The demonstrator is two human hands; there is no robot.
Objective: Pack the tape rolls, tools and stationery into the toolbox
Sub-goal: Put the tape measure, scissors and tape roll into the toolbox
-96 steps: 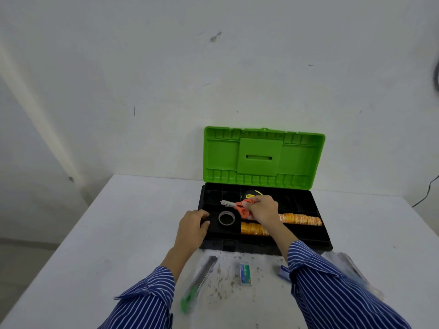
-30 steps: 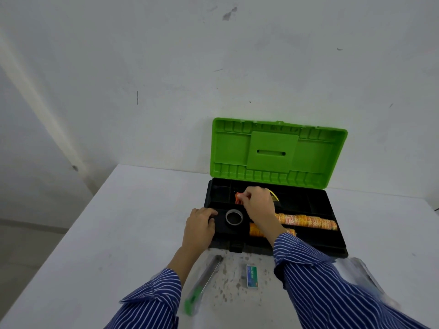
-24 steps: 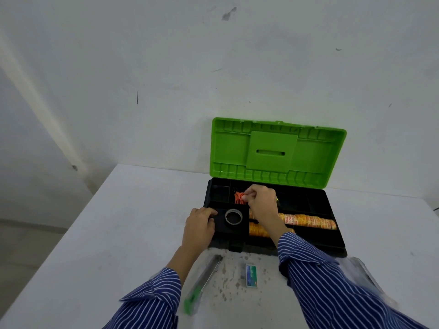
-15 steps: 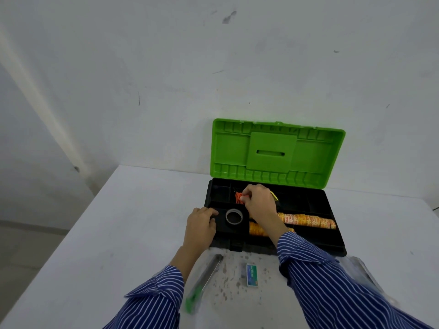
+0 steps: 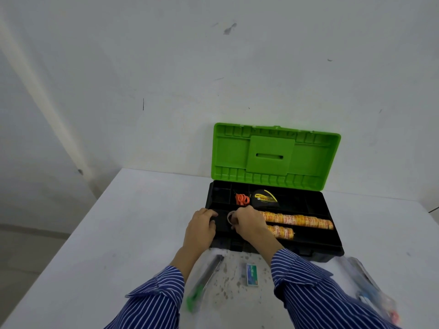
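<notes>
The black toolbox (image 5: 333, 236) stands with its green lid (image 5: 275, 157) up against the wall. Orange-handled scissors (image 5: 241, 199) and a black-and-yellow tape measure (image 5: 264, 198) lie in its back compartments. Two rows of orange tape rolls (image 5: 297, 220) fill the middle. My right hand (image 5: 249, 225) curls round a small grey tape roll (image 5: 230, 217) in the front left compartment, hiding most of it. My left hand (image 5: 201, 227) holds the box's left front rim, thumb on top.
On the white table in front of the box lie a green-ended utility knife in clear wrap (image 5: 206, 280) and a small box of staples (image 5: 251, 274). A clear plastic bag with stationery (image 5: 370, 289) lies at the front right. The wall is close behind the lid.
My right hand let go of the orange scissors in the back compartment and came forward onto the small grey tape roll. The tape measure is uncovered. My left hand stayed on the rim.
</notes>
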